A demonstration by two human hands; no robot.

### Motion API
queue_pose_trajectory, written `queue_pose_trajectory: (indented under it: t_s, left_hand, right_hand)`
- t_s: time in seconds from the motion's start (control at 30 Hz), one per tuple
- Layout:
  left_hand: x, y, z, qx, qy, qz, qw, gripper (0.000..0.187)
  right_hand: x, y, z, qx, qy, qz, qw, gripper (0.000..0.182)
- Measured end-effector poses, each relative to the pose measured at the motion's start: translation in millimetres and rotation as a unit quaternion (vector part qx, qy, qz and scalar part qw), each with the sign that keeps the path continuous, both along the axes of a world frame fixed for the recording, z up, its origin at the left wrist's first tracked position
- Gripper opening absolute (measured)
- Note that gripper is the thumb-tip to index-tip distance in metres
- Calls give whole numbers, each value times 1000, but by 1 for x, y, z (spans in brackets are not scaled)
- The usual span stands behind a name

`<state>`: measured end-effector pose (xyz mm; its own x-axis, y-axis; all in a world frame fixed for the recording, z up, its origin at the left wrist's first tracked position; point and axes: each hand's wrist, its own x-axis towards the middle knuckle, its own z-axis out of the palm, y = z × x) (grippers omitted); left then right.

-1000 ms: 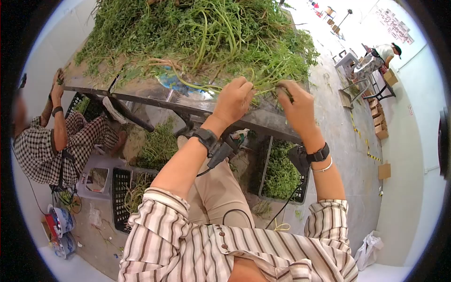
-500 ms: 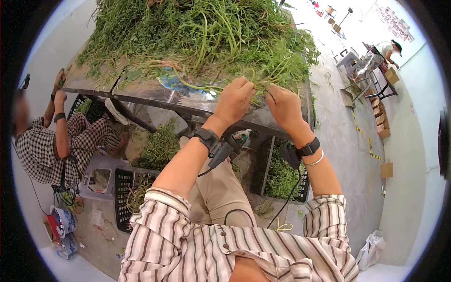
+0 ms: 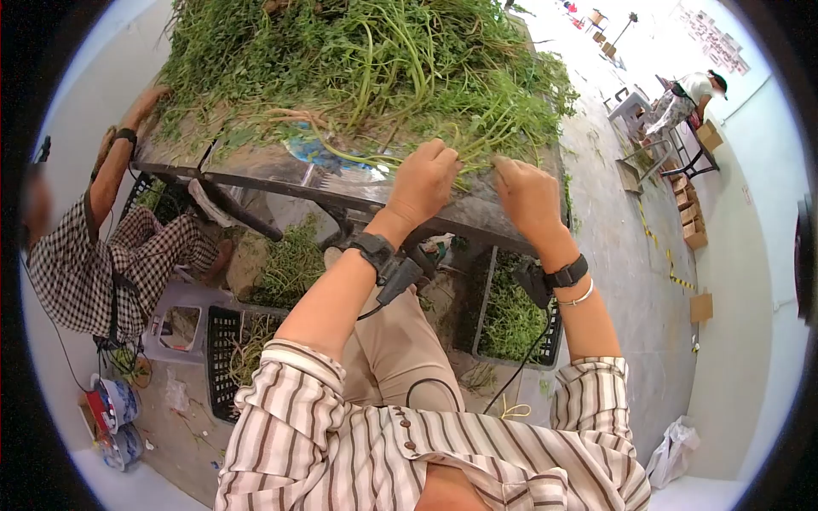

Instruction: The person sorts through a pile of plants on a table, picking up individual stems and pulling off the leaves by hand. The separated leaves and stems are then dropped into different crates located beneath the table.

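Note:
A large heap of leafy green stems point(image 3: 341, 68) covers the table point(image 3: 281, 177). Over the table's near edge, my left hand point(image 3: 423, 180) is closed on green stems that stick out past its fingertips. To its right, my right hand point(image 3: 527, 194) is closed too, thumb and fingers pressed together; whatever lies between them is too small to make out. A gap separates the two hands. Loose pale stems point(image 3: 375, 159) lie on the tabletop beside my left hand, over a blue printed patch.
Below the table stand black crates point(image 3: 223, 362) with greens point(image 3: 509, 319). A co-worker in a checked shirt point(image 3: 68, 268) sits at left, one hand at the heap. Another person point(image 3: 694, 89) bends over a stand at the far right, near cardboard boxes point(image 3: 692, 213).
My right hand has moved a little right, away from my left hand, which has barely shifted. The co-worker at left has reached up and forward to the heap.

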<state>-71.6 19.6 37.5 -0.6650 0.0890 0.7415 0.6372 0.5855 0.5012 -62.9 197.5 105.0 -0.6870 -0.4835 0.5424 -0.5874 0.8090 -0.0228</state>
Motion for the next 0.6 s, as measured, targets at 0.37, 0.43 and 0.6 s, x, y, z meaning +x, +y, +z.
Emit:
queue_pose_trajectory:
  t_s: [0.37, 0.43, 0.6]
  left_hand:
    - [1, -1, 1, -17, 2, -2, 1000, 14]
    - [0, -2, -1, -16, 2, -7, 1000, 15]
    - [0, -2, 0, -8, 5, -8, 1000, 15]
  right_hand:
    - [-10, 4, 17, -355, -199, 27, 913, 13]
    - [-7, 11, 31, -406, -297, -10, 864, 16]
    - [-5, 21, 34, -408, -362, -48, 837, 23]
